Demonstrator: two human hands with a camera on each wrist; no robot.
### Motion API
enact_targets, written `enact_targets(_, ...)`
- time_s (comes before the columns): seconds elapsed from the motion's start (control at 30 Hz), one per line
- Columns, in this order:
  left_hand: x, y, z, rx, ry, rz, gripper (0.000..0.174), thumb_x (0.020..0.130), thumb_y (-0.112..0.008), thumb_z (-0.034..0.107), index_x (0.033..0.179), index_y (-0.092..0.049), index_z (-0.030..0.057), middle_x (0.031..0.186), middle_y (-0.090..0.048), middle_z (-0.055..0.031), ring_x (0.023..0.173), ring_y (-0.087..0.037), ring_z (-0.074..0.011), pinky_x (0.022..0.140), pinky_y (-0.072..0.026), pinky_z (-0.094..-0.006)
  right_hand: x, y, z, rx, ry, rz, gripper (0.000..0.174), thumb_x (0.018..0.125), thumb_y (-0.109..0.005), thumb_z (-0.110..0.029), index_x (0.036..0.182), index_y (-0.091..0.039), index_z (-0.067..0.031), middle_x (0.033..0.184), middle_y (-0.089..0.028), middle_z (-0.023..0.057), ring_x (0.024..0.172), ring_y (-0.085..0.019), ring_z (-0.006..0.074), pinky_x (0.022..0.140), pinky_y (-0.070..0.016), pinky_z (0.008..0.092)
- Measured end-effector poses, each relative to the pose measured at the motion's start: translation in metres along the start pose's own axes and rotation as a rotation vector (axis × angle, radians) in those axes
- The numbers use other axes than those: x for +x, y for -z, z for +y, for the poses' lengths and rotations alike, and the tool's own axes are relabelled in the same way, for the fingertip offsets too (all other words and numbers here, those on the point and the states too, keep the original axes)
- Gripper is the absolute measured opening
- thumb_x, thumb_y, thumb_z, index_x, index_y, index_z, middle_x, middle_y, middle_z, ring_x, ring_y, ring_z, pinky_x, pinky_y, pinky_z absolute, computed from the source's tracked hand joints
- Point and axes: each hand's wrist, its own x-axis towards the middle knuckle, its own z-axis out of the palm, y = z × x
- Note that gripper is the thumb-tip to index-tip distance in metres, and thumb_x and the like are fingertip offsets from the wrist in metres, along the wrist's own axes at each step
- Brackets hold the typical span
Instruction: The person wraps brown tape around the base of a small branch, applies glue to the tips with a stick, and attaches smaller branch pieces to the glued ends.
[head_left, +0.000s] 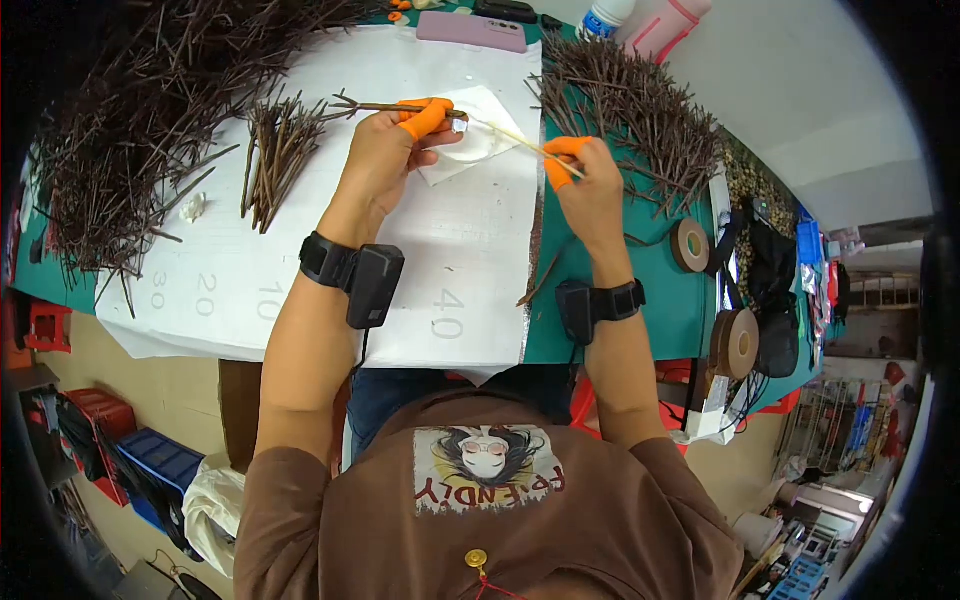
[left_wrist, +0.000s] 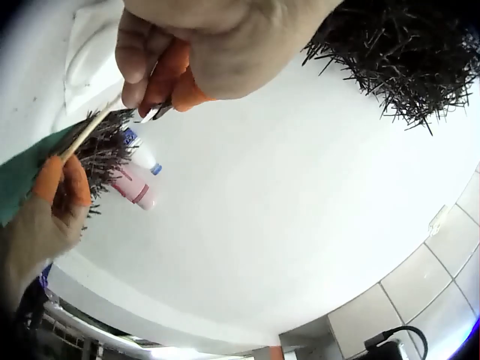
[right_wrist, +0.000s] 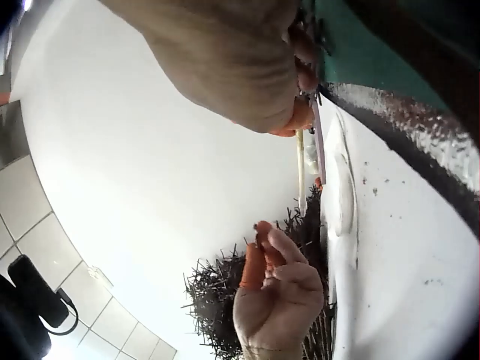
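Note:
My left hand [head_left: 378,160], with orange finger covers, pinches a dark brown forked twig [head_left: 375,106] that lies almost level, its fork pointing left. At the twig's right end, by the fingertips, is a small shiny whitish piece [head_left: 460,126]. Between orange-covered thumb and finger, my right hand [head_left: 592,195] pinches a thin pale stick [head_left: 518,137], its far tip close to the twig's end. That same stick [right_wrist: 301,169] shows a whitish tip in the right wrist view. Below both hands lies a white square sheet [head_left: 440,172] with a round shape on it.
Left of the hands lie a small twig bundle [head_left: 275,160] and a large heap of dark twigs [head_left: 110,150]. Another twig pile [head_left: 640,110] is at right, near tape rolls [head_left: 690,245]. A phone [head_left: 470,31] and bottles [head_left: 668,25] stand along the back.

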Motion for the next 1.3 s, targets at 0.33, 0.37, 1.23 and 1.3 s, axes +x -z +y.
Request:
enact_targets(0.33, -0.009, -0.015, -0.01, -0.416, 0.241, -0.138, 0.022, 0.09, -0.045, 0.012, 0.103, -0.053, -0.0035, 0.086, -0.059, -0.0096, 0.083, -0.063, -0.0205, 0.049, -0.0457, -0.0169, 0.002, -0.011, 0.001, 0.015, 0.213, 0.007, 0.015, 0.068, -0.067, -0.006, 0.082, -0.064, -0.008, 0.088, -0.055, 0.0058, 0.08, -0.054, 0.024, 0.065, -0.0438, 0.0313)
enact_targets(0.37, -0.009, -0.016, -0.012, -0.42, 0.251, -0.132, 0.022, 0.09, -0.045, 0.012, 0.103, -0.053, -0.0038, 0.087, -0.059, -0.0102, 0.083, -0.062, -0.0208, 0.049, -0.0456, -0.0167, 0.004, -0.008, -0.006, 0.048, 0.235, 0.047, 0.015, 0.068, -0.067, -0.007, 0.082, -0.064, -0.0081, 0.088, -0.054, 0.0058, 0.079, -0.054, 0.0236, 0.065, -0.0438, 0.031)
enact_targets(1.23, 0.0, 0.018, 0.016, -0.929, -0.288, -0.227, 0.024, 0.088, -0.047, 0.011, 0.104, -0.053, -0.0052, 0.105, -0.057, -0.0163, 0.099, -0.054, -0.0247, 0.06, -0.0443, -0.0229, 0.0, -0.002, -0.009, 0.106, 0.045, 0.135, 0.015, 0.071, -0.065, -0.003, 0.085, -0.061, -0.003, 0.08, -0.053, 0.0081, 0.071, -0.055, 0.0191, 0.062, -0.0445, 0.0257)
enact_targets(1.3, -0.002, 0.015, 0.017, -0.921, -0.273, -0.187, 0.022, 0.088, -0.047, 0.011, 0.1, -0.055, -0.0047, 0.101, -0.058, -0.015, 0.098, -0.055, -0.0243, 0.059, -0.0431, -0.0222, 0.0, -0.003, -0.008, 0.055, 0.043, 0.131, 0.016, 0.07, -0.066, -0.005, 0.086, -0.062, -0.0041, 0.081, -0.054, 0.0076, 0.071, -0.055, 0.0203, 0.062, -0.0444, 0.0281)
